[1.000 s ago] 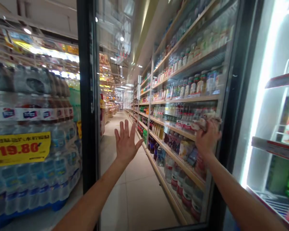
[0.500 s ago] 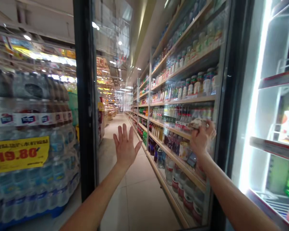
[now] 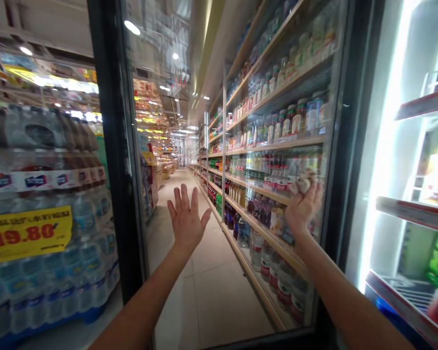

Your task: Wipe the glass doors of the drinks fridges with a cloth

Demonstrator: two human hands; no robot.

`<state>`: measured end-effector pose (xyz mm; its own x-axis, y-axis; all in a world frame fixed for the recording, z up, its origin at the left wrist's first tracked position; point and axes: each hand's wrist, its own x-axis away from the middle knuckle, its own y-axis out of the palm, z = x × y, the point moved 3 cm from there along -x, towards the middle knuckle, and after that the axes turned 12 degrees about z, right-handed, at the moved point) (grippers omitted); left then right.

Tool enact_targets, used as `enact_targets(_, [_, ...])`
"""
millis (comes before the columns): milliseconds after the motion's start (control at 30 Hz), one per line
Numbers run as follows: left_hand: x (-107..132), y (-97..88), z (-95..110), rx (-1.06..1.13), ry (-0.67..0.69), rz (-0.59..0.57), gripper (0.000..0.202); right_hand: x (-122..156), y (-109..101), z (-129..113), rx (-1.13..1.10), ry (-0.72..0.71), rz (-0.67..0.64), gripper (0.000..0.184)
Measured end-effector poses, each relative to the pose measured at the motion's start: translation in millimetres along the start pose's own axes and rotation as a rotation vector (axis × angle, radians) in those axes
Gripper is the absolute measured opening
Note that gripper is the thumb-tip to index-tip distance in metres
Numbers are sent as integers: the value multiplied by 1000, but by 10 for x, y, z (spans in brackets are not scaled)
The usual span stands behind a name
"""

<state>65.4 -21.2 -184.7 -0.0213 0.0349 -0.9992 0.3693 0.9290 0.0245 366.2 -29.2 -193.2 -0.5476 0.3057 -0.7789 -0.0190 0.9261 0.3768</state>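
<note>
My left hand (image 3: 187, 218) lies flat with fingers spread against the glass door (image 3: 204, 301) of a cooler, which stands swung out in front of me. Its fingers hold nothing. On the right part of the same pane, my right hand (image 3: 302, 206) presses a crumpled whitish cloth (image 3: 302, 181) to the glass, fingers wrapped over it and slightly blurred. A dark door frame (image 3: 111, 146) borders the pane at left. Through the glass, or mirrored in it, appear long shelves of bottles (image 3: 292, 119) and a pale tiled aisle.
At right, the lit cooler interior has shelf edges (image 3: 415, 214) with price strips and a few packages. To the left stands a stack of shrink-wrapped bottles (image 3: 44, 277) with a yellow price sign (image 3: 27, 234), resting on a blue base.
My right hand has shifted a little left and up, with the cloth now more upright above the fingers. The left hand stays spread on the glass. The view has turned slightly.
</note>
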Motion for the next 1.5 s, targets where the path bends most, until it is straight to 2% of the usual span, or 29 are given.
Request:
enact_targets(33, [-1,3,0,6,-7,0,64,117,-15,-128,-41,-58,-24,55])
enact_targets(133, [11,-14,-13,10,0,16,64,638,-77,-716,-230,-456,-226,44])
enact_targets(167, [31,-26,-18,5,13,16,63,783,-112,-838,-275,-568,-288,40])
enact_targets(233, [120,-53,-19,-12,50,2,62,907,-178,-815,-287,-656,-354,37])
enact_targets(300, [276,-78,0,-31,87,-23,61,808,-224,-474,-196,-526,-291,39])
enact_targets(400, [553,-93,73,-34,115,-46,60,603,-265,99,8,-121,-105,48])
enact_targets(433, [629,-92,98,-32,112,-51,61,614,-275,160,44,-36,-76,51])
enact_targets(467, [689,-90,119,-32,101,-56,62,678,-282,125,50,-16,-80,52])
enact_targets(500, [730,-88,133,-34,91,-62,63,791,-287,5,25,-67,-123,53])
enact_targets(600, [766,-93,138,-55,86,-83,65,1259,-331,-526,-145,-418,-340,51])
enact_targets(667, [754,-108,127,-71,108,-89,65,1446,-390,-636,-202,-561,-422,49])
enact_targets(733, [747,-120,121,-77,123,-83,63,1401,-436,-400,-147,-511,-384,48])
enact_targets(833, [763,-112,128,-53,103,-89,64,1101,-465,234,61,-145,-197,52])
enact_targets(900, [780,-99,139,-23,71,-102,64,1012,-476,420,144,36,-112,55])
enact_targets(933, [786,-96,144,-10,57,-105,64,1037,-477,382,142,40,-112,56])
enact_targets(967, [790,-98,148,-3,49,-103,63,1107,-478,270,108,-19,-138,55])
enact_targets(1067, [791,-117,147,-16,46,-105,62,1458,-509,-165,-73,-374,-355,53])
enact_targets(1133, [791,-132,142,-30,59,-103,62,1602,-569,-184,-127,-513,-456,50])
enact_targets(1167, [793,-135,142,-35,67,-100,62,1593,-604,-62,-99,-484,-447,48])
enact_targets(1200, [799,-135,146,-37,73,-98,62,1534,-639,126,-38,-393,-396,47])
enact_targets(1267, [818,-125,164,-39,76,-93,62,1352,-706,546,116,-144,-245,50])
enact_targets(1333, [844,-113,190,-38,58,-82,62,1232,-739,755,210,21,-146,55])
enact_targets(1400, [874,-110,213,-34,41,-69,63,1268,-716,595,175,-20,-169,57])
enact_targets(1500, [919,-132,217,-26,59,-67,64,1549,-652,-17,-28,-326,-375,56])
